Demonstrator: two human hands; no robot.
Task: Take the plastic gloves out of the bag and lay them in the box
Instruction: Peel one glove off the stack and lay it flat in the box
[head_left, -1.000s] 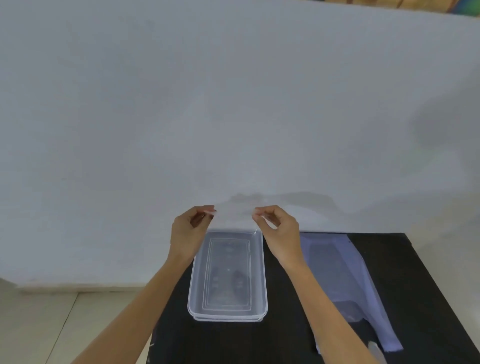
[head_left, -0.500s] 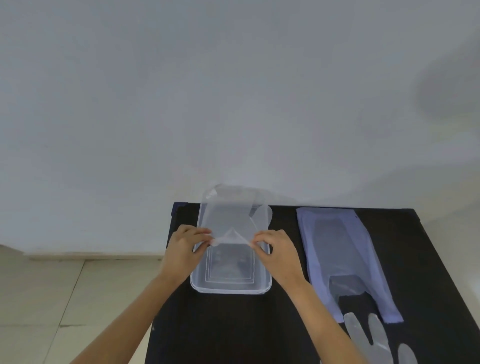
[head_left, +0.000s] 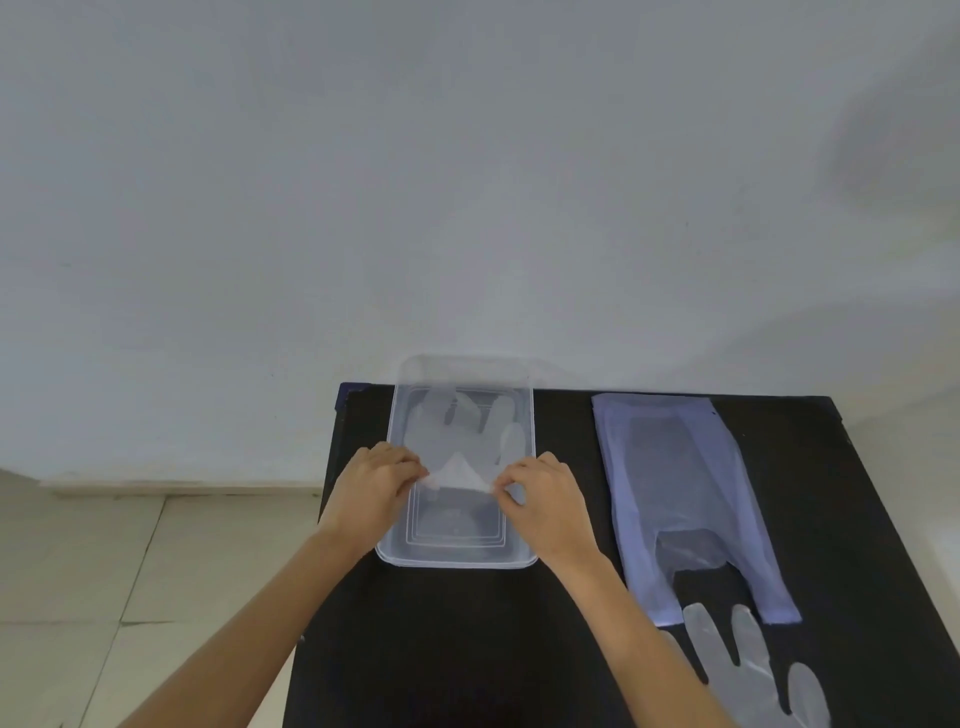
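A clear plastic box (head_left: 457, 557) stands on the black table (head_left: 467, 649), left of centre. A thin clear plastic glove (head_left: 467, 436) lies spread in the box, fingers toward the wall. My left hand (head_left: 371, 488) and my right hand (head_left: 545, 501) each pinch a corner of the glove's cuff over the middle of the box. A pale blue plastic bag (head_left: 675, 483) lies flat to the right of the box. A second clear glove (head_left: 753, 670) lies on the table below the bag, at the bottom right.
A white wall (head_left: 467, 182) rises directly behind the table's far edge. Pale floor tiles (head_left: 130, 597) show to the left of the table. Dark table surface stretches between the box and my body.
Both hands have brought the glove down from in front of the wall into the box, and it has spread flatter. The camera has tilted down, revealing the second glove.
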